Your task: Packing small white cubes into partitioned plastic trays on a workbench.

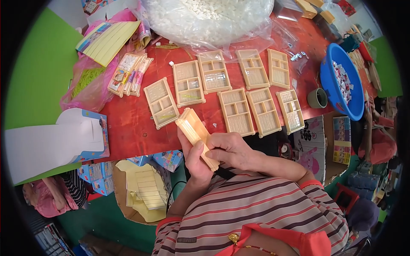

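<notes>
Stack of beige plastic compartment trays [195, 133] held on edge at the near edge of the red table [128, 123], tilted, upper end pointing up-left, lower end down toward the striped shirt. Left hand [194, 158] wraps the stack from below and the left, thumb lying along its face, closed on it. Right hand [229, 149] comes in from the right, fingers curled against the lower end of the same stack, closed grip too, fingertips touching the tray edge.

Just beyond the stack, flat on the table: more beige compartment trays in two loose rows. Near row: one tray [161, 102] just left of the stack's top, then three trays to the right [236, 112] [264, 110] [290, 111] side by side, nearly touching. Far row: four trays [188, 82] [214, 71] [253, 68] [278, 68]. Some compartments hold small pale or yellowish bits, too small to tell what.

Behind the trays, big clear plastic bag of small white pieces [209, 19] at the far table edge. Left of the trays, a fan of flat printed card packs [128, 73], then a pink plastic bag with yellow-green strands [87, 81] and a yellow lined sheet [107, 40] on top of it. Right side: small dark green cup [317, 98] just beside a blue plastic basin [341, 81] holding small white and red pieces.

Below the table edge on the left, white and blue card boxes [64, 136] and a brown carton of pale yellow sheets [145, 192]. To the right of the table, a printed carton [316, 145]
</notes>
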The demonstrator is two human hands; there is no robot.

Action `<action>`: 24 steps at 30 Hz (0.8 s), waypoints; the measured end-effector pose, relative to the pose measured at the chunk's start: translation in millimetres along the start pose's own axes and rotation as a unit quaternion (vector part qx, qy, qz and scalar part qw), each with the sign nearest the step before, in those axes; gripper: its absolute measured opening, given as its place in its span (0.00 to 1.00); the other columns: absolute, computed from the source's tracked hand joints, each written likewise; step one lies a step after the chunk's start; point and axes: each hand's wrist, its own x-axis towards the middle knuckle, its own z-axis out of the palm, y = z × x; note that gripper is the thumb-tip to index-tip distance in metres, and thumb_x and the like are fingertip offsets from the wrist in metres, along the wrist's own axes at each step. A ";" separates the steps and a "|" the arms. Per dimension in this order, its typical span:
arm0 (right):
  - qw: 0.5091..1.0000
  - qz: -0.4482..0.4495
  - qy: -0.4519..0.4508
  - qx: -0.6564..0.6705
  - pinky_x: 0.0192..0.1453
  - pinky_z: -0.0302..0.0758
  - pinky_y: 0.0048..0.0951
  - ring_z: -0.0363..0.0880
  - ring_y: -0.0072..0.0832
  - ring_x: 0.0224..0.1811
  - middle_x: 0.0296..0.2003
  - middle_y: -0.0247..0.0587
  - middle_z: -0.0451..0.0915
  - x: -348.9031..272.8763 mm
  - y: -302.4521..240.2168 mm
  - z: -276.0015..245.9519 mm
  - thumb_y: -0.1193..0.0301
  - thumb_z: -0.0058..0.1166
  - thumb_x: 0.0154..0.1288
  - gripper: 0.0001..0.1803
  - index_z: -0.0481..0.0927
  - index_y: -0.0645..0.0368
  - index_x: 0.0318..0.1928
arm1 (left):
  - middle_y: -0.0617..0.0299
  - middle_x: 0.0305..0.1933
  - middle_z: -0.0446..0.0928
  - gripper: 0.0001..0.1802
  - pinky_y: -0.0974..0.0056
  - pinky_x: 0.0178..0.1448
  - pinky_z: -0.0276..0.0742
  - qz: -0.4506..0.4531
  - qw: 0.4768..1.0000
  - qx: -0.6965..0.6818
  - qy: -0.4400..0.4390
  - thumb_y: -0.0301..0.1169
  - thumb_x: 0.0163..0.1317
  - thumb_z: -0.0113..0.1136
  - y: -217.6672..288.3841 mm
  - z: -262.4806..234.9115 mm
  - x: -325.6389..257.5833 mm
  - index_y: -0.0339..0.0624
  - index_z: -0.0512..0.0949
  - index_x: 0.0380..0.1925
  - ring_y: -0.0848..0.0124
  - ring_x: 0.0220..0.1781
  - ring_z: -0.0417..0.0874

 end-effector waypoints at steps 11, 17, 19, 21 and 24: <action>0.973 -0.086 0.068 -0.201 0.27 0.71 0.38 0.78 0.36 0.22 0.21 0.43 0.75 12.7 11.2 4.8 0.72 0.56 0.59 0.08 0.75 0.62 0.27 | 0.48 0.70 0.59 0.41 0.56 0.60 0.75 0.068 0.994 0.028 0.080 0.37 0.58 0.49 25.5 -43.4 3.9 0.40 0.50 0.72 0.55 0.65 0.70; 0.918 -0.055 0.076 -0.386 0.35 0.75 0.42 0.79 0.45 0.26 0.23 0.46 0.77 36.5 23.0 21.6 0.68 0.57 0.59 0.09 0.77 0.60 0.26 | 0.48 0.73 0.56 0.41 0.56 0.59 0.77 0.098 0.988 0.036 0.110 0.37 0.60 0.48 38.9 -53.4 1.9 0.42 0.47 0.73 0.52 0.68 0.69; 0.916 -0.063 0.081 -0.387 0.35 0.75 0.43 0.79 0.45 0.27 0.23 0.46 0.76 38.3 24.9 20.8 0.67 0.57 0.60 0.10 0.77 0.60 0.27 | 0.48 0.73 0.55 0.42 0.56 0.59 0.77 0.089 0.989 0.041 0.107 0.37 0.60 0.48 35.6 -57.5 -0.1 0.42 0.48 0.73 0.52 0.67 0.69; 0.913 -0.070 0.084 -0.393 0.36 0.74 0.43 0.78 0.45 0.27 0.23 0.46 0.76 37.4 19.2 18.4 0.65 0.57 0.61 0.12 0.76 0.60 0.28 | 0.48 0.73 0.55 0.43 0.56 0.60 0.75 0.073 0.991 0.050 0.104 0.38 0.58 0.50 34.8 -51.4 -2.9 0.41 0.48 0.73 0.55 0.66 0.69; 0.955 -0.104 0.043 -0.276 0.36 0.73 0.43 0.78 0.45 0.29 0.25 0.46 0.76 27.6 -2.1 20.6 0.63 0.57 0.62 0.13 0.76 0.61 0.31 | 0.49 0.72 0.56 0.44 0.54 0.65 0.70 0.059 0.995 0.048 0.067 0.38 0.57 0.51 30.4 -46.4 -4.9 0.40 0.48 0.73 0.55 0.68 0.67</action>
